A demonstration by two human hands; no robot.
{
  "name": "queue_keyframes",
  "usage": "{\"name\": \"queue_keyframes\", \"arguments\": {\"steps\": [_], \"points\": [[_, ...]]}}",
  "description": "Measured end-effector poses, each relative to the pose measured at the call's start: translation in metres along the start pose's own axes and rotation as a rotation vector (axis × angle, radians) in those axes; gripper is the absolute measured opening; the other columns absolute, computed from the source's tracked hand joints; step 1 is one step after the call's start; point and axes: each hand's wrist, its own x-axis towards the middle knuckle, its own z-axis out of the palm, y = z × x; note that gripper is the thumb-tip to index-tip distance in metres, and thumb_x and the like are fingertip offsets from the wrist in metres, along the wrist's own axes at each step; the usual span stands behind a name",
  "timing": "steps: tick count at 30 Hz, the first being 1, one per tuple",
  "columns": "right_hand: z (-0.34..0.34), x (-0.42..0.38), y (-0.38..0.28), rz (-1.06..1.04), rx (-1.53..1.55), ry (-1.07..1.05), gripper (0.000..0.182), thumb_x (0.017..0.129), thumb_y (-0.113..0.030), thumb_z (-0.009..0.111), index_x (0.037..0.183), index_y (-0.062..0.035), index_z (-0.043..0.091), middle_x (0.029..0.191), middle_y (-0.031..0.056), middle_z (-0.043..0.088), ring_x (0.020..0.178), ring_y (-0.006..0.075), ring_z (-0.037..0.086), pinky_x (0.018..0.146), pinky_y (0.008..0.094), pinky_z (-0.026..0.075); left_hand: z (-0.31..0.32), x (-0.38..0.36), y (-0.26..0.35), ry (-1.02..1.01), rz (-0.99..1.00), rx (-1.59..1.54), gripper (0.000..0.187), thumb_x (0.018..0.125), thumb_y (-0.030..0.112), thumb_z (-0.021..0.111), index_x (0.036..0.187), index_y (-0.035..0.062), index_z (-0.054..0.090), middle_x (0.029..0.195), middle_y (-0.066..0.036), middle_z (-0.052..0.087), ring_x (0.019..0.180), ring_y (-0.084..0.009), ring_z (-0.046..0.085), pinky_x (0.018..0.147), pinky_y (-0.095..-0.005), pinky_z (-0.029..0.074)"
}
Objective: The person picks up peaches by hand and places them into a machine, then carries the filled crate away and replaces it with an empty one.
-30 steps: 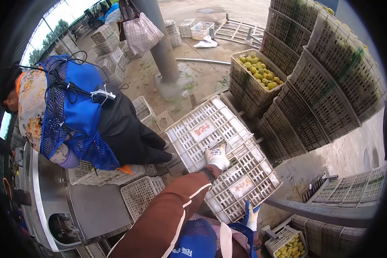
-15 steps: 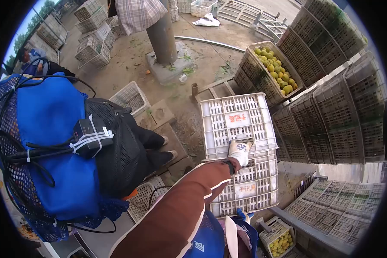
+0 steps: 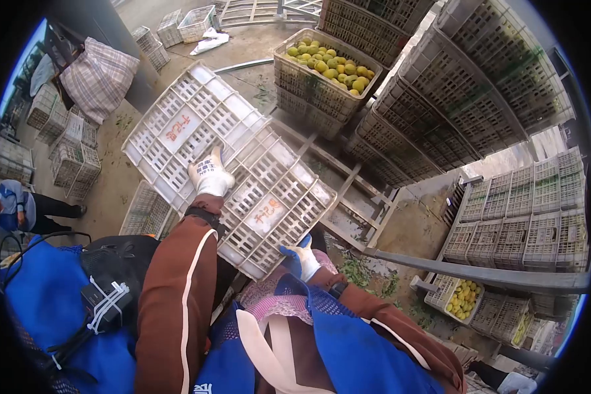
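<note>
Two white slatted plastic crates lie against each other in front of me, tilted, with red writing on their sides. My left hand (image 3: 210, 173), in a white glove with dark print, has its fingers hooked at the far crate (image 3: 161, 157), close to the seam between the two. My right hand (image 3: 302, 257), in a white and blue glove, grips the lower edge of the near crate (image 3: 289, 187). The fingertips of both hands are partly hidden by the slats and edges.
A crate of yellow-green fruit (image 3: 328, 72) stands ahead, beside tall crate stacks (image 3: 433, 98). A metal rail (image 3: 479, 272) crosses at right, above another fruit crate (image 3: 463, 299). A person in blue (image 3: 39, 289) is close at left. A checked bag (image 3: 102, 75) hangs by a pillar.
My view has turned right. The two crates have swung to a slant and moved left in view, still in my hands. My right hand and forearm now show more fully.
</note>
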Motion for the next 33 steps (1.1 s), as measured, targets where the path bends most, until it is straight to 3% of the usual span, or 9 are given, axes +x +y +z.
{"name": "queue_keyframes", "arguments": {"steps": [1,2,12,17,19,22,25,30,33], "points": [[0.016,0.004,-0.02,-0.137,-0.19,-0.027,0.071,0.075,0.01,0.068,0.129,-0.0135,0.028,0.118,0.0089,0.051,0.101,0.0242,0.056,0.085,0.0357,0.049,-0.001,0.002,-0.005,0.008,0.001,-0.002,0.072,0.07,0.024,0.067,0.136,0.0161,0.04,0.111,-0.011,0.066,0.108,-0.0236,0.062,0.103,-0.0407,0.033],[0.031,0.003,-0.041,0.303,0.31,0.101,0.073,0.075,0.009,0.069,0.129,-0.0135,0.027,0.116,0.0084,0.053,0.099,0.0228,0.057,0.083,0.0349,0.049,-0.003,0.006,-0.013,0.019,-0.005,-0.008,0.071,0.07,0.024,0.066,0.136,0.0158,0.04,0.111,-0.011,0.066,0.108,-0.0234,0.062,0.103,-0.0413,0.033],[0.017,0.134,-0.047,0.714,-0.13,-0.364,0.03,0.086,-0.016,0.065,0.111,0.0012,0.061,0.102,0.0104,0.066,0.091,0.0216,0.064,0.08,0.0308,0.05,0.01,0.083,-0.063,-0.064,-0.242,-0.112,0.055,0.073,0.02,0.06,0.127,0.0184,0.048,0.114,-0.009,0.066,0.109,-0.0221,0.062,0.098,-0.0431,0.033],[-0.029,0.208,0.037,0.42,-0.236,-0.491,0.026,0.084,-0.012,0.068,0.105,0.0035,0.065,0.099,0.008,0.066,0.085,0.0171,0.06,0.075,0.029,0.049,0.022,0.124,-0.078,-0.269,-0.377,-0.206,0.077,0.071,0.027,0.063,0.141,0.0164,0.034,0.125,-0.012,0.06,0.12,-0.024,0.054,0.105,-0.0429,0.03],[0.005,0.222,-0.017,0.652,-0.223,-0.291,0.025,0.078,-0.007,0.073,0.099,0.0017,0.064,0.095,0.0072,0.065,0.086,0.0166,0.058,0.075,0.0264,0.047,0.016,0.131,-0.086,-0.229,-0.462,-0.243,0.078,0.07,0.027,0.063,0.141,0.0162,0.034,0.127,-0.012,0.058,0.121,-0.0239,0.053,0.105,-0.043,0.03],[0.067,0.236,-0.132,-0.649,-1.417,-0.977,0.016,0.079,-0.013,0.06,0.094,-0.0071,0.064,0.094,0.0129,0.067,0.103,0.0373,0.057,0.099,0.06,0.028,0.003,0.148,-0.108,-0.19,-0.596,-0.274,0.08,0.068,0.028,0.066,0.14,0.0168,0.034,0.128,-0.012,0.058,0.12,-0.024,0.054,0.103,-0.0413,0.031],[0.096,0.29,-0.053,-0.447,-0.694,-0.751,0.078,0.075,0.009,0.066,0.134,-0.0178,0.024,0.101,0.0044,0.055,0.083,0.0147,0.056,0.072,0.0267,0.048,-0.032,0.154,-0.147,-0.126,-0.725,-0.296,0.079,0.069,0.029,0.067,0.14,0.0194,0.034,0.126,-0.012,0.059,0.118,-0.0236,0.055,0.104,-0.0391,0.033],[0.275,0.338,-0.053,0.343,0.08,-0.515,0.083,0.075,0.014,0.06,0.141,-0.0182,0.021,0.125,0.0087,0.047,0.105,0.0214,0.054,0.083,0.0332,0.05,-0.026,0.187,-0.245,0.216,-1.068,-0.436,0.1,0.066,0.025,0.076,0.147,0.0217,0.018,0.15,-0.012,0.027,0.139,-0.0265,0.026,0.108,-0.0482,0.025],[0.345,0.384,0.017,-0.003,-0.286,-0.637,0.073,0.081,0.001,0.058,0.145,-0.0139,0.025,0.132,0.014,0.047,0.11,0.0265,0.052,0.09,0.035,0.046,-0.029,0.189,-0.22,0.605,-0.866,-0.577,0.106,0.066,0.032,0.079,0.149,0.0253,0.013,0.148,-0.018,0.023,0.138,-0.0354,0.02,0.11,-0.0522,0.021]]}}
